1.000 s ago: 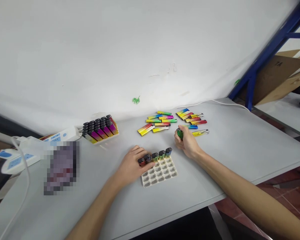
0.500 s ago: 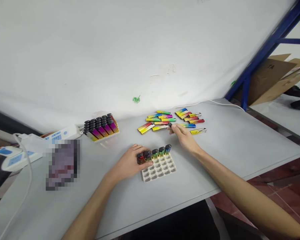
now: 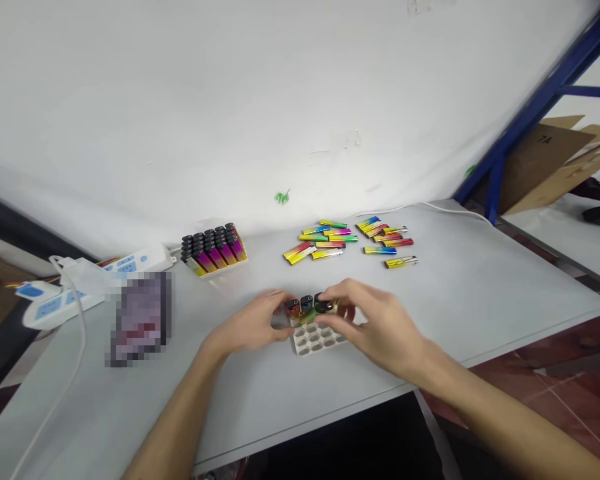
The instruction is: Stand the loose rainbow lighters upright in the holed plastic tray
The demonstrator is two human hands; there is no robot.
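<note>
Lighter (image 3: 312, 313), pinched aslant by the right hand (image 3: 383, 321) over the white tray (image 3: 309, 342), could knock the upright lighters (image 3: 307, 305) along its far side if lowered tilted; whether the left hand (image 3: 253, 324), at its left end, grips it I cannot tell

the loose lighters (image 3: 343, 238) have glossy, foil-like bodies with a metallic sheen; the packed lighters (image 3: 216, 257) shine too, under smooth black plastic tops (image 3: 209, 241). the nearer tray (image 3: 310, 350) looks like pale, matt plastic. the bench (image 3: 260, 413) is smooth, with a soft satin finish. the wall (image 3: 220, 113) is matt, roughened in patches. the power strip (image 3: 153, 259) is smooth white plastic, the boxes (image 3: 535, 157) dull cardboard, the blue frame (image 3: 527, 123) painted metal by its look.
</note>
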